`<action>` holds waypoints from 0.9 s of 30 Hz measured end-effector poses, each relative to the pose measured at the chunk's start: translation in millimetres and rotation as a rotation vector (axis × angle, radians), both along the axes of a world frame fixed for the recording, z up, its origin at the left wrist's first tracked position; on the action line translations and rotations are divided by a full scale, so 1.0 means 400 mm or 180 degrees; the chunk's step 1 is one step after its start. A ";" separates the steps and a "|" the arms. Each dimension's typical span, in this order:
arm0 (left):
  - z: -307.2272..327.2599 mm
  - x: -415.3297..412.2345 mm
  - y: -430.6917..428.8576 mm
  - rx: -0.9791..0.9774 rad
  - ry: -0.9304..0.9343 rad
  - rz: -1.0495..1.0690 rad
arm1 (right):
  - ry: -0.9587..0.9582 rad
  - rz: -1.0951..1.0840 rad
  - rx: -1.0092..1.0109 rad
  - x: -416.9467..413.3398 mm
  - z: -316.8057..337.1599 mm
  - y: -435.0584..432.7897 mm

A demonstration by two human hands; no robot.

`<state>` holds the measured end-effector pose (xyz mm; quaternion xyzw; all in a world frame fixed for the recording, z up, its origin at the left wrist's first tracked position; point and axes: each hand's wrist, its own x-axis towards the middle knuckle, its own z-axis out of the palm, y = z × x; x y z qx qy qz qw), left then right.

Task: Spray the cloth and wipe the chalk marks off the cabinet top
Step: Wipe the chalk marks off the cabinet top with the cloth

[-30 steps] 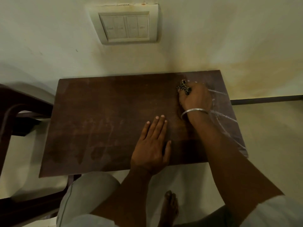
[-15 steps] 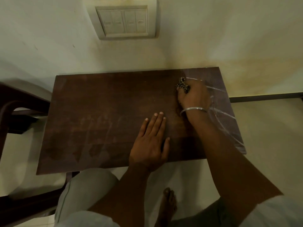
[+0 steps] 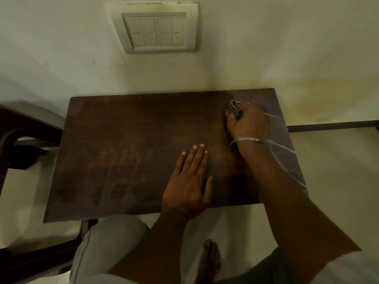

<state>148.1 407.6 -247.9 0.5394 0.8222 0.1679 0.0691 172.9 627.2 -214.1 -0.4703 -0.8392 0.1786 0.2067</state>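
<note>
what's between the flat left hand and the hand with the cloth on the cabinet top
Nothing: the head view shows only bare dark wood of the cabinet top between the left hand and the right hand clutching the cloth.

One dark brown wooden cabinet top [image 3: 131, 144], one checked cloth [image 3: 232, 109], one silver bangle [image 3: 247, 140], two bare hands, four white wall switches [image 3: 155, 31].

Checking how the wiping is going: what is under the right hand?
The right hand presses a bunched checked cloth onto the cabinet top. Only the cloth's tip shows. Chalk marks run beside the wrist; any beneath the hand are hidden.
</note>
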 end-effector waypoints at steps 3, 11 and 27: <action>0.000 -0.001 -0.001 0.0070 -0.0001 -0.0007 | -0.0004 -0.0085 -0.0030 -0.007 -0.006 0.009; 0.000 -0.007 -0.002 0.0035 -0.0017 0.0012 | -0.0018 0.0061 0.0022 -0.077 0.017 0.097; 0.002 -0.006 0.001 -0.0126 0.0063 0.0050 | -0.0039 0.0019 0.0015 -0.063 0.025 0.093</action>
